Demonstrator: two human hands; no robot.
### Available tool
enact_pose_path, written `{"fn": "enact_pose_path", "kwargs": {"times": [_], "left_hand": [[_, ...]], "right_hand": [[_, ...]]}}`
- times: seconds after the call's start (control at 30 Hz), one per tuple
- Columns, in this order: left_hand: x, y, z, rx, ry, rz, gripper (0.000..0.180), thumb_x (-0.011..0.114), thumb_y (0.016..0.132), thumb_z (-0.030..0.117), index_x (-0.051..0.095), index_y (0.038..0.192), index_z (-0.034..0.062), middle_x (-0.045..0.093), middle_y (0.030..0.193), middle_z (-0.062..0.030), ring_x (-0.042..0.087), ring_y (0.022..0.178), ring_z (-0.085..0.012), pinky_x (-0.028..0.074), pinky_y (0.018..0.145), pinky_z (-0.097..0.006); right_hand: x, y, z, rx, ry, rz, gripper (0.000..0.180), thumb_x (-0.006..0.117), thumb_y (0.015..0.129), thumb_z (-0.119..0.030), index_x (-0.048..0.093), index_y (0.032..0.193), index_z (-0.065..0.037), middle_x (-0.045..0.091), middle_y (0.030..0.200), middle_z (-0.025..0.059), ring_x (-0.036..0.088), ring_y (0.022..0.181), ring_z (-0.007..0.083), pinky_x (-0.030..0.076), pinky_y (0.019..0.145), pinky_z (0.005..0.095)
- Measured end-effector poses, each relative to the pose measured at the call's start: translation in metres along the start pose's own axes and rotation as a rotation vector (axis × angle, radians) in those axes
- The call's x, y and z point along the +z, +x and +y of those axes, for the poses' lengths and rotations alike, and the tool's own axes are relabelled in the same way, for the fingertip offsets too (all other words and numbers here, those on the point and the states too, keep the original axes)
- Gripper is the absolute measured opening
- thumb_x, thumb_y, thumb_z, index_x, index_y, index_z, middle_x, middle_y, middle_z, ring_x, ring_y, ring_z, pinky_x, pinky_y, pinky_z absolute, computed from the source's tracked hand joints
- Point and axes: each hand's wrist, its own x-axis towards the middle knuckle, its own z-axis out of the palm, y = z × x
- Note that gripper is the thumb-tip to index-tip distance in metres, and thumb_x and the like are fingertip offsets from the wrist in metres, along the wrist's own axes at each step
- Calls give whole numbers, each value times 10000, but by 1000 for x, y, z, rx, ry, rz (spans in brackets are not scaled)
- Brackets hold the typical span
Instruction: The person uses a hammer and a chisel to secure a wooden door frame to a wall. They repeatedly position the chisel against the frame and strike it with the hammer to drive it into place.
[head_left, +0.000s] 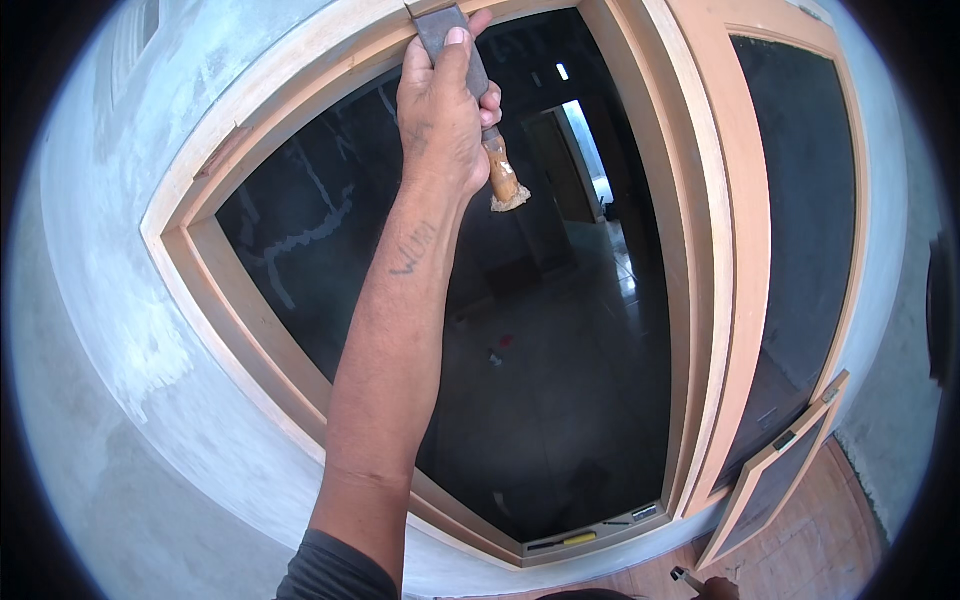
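Observation:
My left hand (445, 110) reaches up to the top of a wooden window frame (700, 250), closed around a wide chisel (506, 180). The thumb lies along its flat grey blade, and the blade's end meets the top rail. Below the fist sticks out the worn wooden handle, its butt frayed. At the lower edge, my right hand (720, 588) is mostly cut off. It appears closed on a hammer (688, 577), of which only the metal head shows.
A recess (220, 152) is cut in the frame's upper left. On the sill lie a yellow-handled tool (578, 539) and a small metal piece (645, 512). A narrow framed panel (770, 485) leans at lower right, near a dark-paned window (800, 200). Grey plastered wall (130, 300) surrounds the frame.

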Motion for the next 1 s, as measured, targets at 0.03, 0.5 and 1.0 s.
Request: {"fn": "enact_pose_path", "kwargs": {"times": [0.03,0.5,1.0], "left_hand": [[0,1,0,2,1,0,466,569,1074,323,439,1467,110,600,1462,-79,517,734,-102,448,591,-183],[-1,1,0,-18,-33,-14,477,562,1080,316,421,1495,126,600,1455,-72,515,732,-99,449,587,-181],[3,9,-2,-57,-189,-60,301,528,1101,301,490,1284,65,669,1236,-161,472,648,-109,379,525,-204]], "right_hand": [[0,1,0,4,-4,-13,802,725,871,-413,379,1591,-350,736,972,224,724,894,405,590,781,550],[-2,0,-4,38,-9,-97,844,723,883,-440,311,1617,-383,730,1058,226,714,978,395,581,847,538],[-64,9,-35,-42,14,-74,696,748,867,-492,485,1453,-222,739,1086,222,710,1051,378,568,918,505]]}}
